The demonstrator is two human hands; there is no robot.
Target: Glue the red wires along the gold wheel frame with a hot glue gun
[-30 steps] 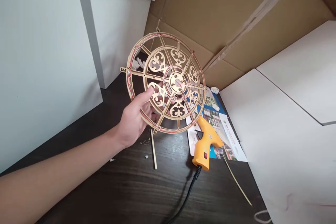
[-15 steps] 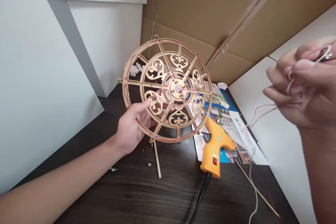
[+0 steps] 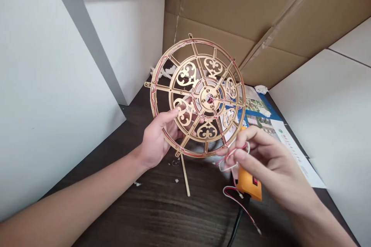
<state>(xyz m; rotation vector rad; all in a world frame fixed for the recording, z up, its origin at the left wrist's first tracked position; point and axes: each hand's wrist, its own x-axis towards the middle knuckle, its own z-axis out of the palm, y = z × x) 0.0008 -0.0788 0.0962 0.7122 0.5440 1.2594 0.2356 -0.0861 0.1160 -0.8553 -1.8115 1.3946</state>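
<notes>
A round golden openwork frame (image 3: 187, 135) stands raised and tilted, with red and white wire running along its rings and around its hub. My left hand (image 3: 158, 137) grips its lower left part, thumb in front and fingers behind. At the lower right edge of the frame, my right hand (image 3: 266, 162) pinches a looped bundle of red and white wires (image 3: 228, 168). Loose ends with small tips dangle below that hand. Partly covered by my right hand, an orange glue gun (image 3: 247, 185) lies behind it.
Printed sheets (image 3: 298, 150) lie at the right on the dark table (image 3: 139, 216). A wooden stick (image 3: 186, 179) rests below the frame. White scraps, white panels and a cardboard wall (image 3: 214, 4) surround the area.
My right hand has come down and left with the wires, from the upper right to the frame's lower right edge. The frame and my left hand appear slightly further right in view.
</notes>
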